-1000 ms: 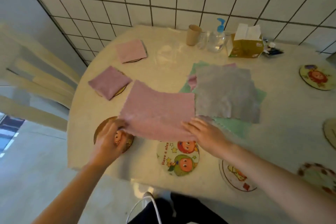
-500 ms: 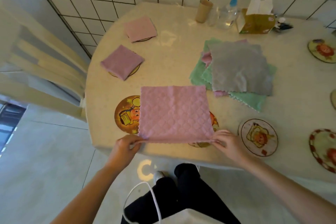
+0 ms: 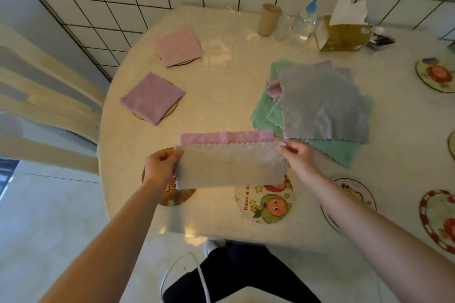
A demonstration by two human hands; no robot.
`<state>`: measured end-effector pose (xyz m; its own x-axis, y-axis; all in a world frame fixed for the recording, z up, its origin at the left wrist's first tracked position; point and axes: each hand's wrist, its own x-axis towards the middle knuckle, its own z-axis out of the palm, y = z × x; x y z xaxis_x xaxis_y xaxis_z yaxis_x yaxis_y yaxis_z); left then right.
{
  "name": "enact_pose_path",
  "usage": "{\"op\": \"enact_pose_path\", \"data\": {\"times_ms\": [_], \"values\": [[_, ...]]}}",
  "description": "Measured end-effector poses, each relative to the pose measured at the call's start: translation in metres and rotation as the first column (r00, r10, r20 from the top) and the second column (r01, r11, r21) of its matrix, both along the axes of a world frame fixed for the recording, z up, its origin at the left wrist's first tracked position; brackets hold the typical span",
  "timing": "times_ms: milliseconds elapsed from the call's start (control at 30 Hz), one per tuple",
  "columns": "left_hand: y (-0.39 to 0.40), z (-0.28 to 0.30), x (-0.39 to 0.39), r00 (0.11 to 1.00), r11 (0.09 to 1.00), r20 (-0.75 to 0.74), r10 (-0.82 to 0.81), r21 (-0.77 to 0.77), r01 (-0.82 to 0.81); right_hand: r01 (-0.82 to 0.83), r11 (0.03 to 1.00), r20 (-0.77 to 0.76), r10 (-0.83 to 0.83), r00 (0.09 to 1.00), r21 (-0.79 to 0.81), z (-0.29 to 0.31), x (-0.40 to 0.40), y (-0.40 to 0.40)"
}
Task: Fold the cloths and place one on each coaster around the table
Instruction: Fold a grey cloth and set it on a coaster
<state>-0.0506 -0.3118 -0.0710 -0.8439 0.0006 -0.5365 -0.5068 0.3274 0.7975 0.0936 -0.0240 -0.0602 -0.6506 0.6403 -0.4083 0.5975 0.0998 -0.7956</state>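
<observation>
A pink cloth (image 3: 229, 162) lies near the table's front edge, its near half lifted and turned over toward the far edge so the pale underside shows. My left hand (image 3: 161, 166) pinches its left corner and my right hand (image 3: 299, 157) pinches its right corner. It partly covers two cartoon coasters, one on the left (image 3: 176, 195) and one in the middle (image 3: 264, 204). Two folded pink cloths (image 3: 152, 98) (image 3: 179, 47) rest on coasters at the left. A pile of unfolded cloths, grey on top (image 3: 320, 103) over green and pink, lies to the right.
More coasters sit along the right side (image 3: 354, 194) (image 3: 439, 219) (image 3: 435, 75). At the back stand a paper cup (image 3: 268, 19), a pump bottle (image 3: 305, 22) and a tissue box (image 3: 343, 34). A chair (image 3: 44, 106) is at the left. The tiled wall is behind.
The pink cloth lay flat with both hands at its near corners; now its near edge has been lifted and carried forward over the far half.
</observation>
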Motion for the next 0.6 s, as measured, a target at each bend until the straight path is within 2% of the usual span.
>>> {"op": "enact_pose_path", "data": {"times_ms": [233, 433, 600], "values": [[0.024, -0.023, -0.041, 0.998, 0.976, 0.019, -0.062, -0.206, 0.064, -0.139, 0.988, 0.272, 0.118, 0.955, 0.060, -0.021, -0.043, 0.029], [0.034, -0.033, -0.057, 0.991, 0.926, -0.023, -0.133, -0.359, 0.116, -0.163, 0.979, 0.247, 0.128, 0.960, 0.125, -0.031, -0.060, 0.037], [0.032, -0.036, -0.063, 0.988, 0.903, 0.001, -0.153, -0.405, 0.140, -0.227, 0.965, 0.305, 0.178, 0.936, 0.134, -0.036, -0.070, 0.041]]}}
